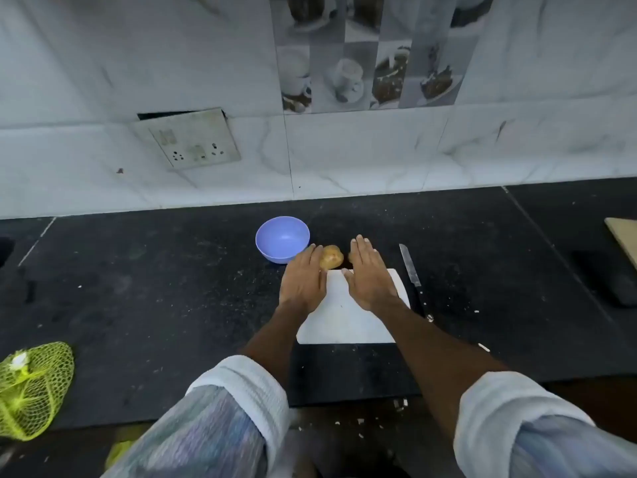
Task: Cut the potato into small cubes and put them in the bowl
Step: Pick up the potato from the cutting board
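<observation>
Both hands flat, fingers straight, holding nothing: left hand (304, 281), right hand (370, 277) | whole potato (331, 257) between fingertips, uncut | bowl (282, 239) beyond left | knife (411, 270) right, likely staged for cutting.

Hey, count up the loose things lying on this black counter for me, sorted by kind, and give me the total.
Bowl: 1
Potato: 1
Cutting board: 1
Knife: 1
Green net bag: 1
Total: 5
A tan board edge at far right is cut off, so it is not counted.
</observation>
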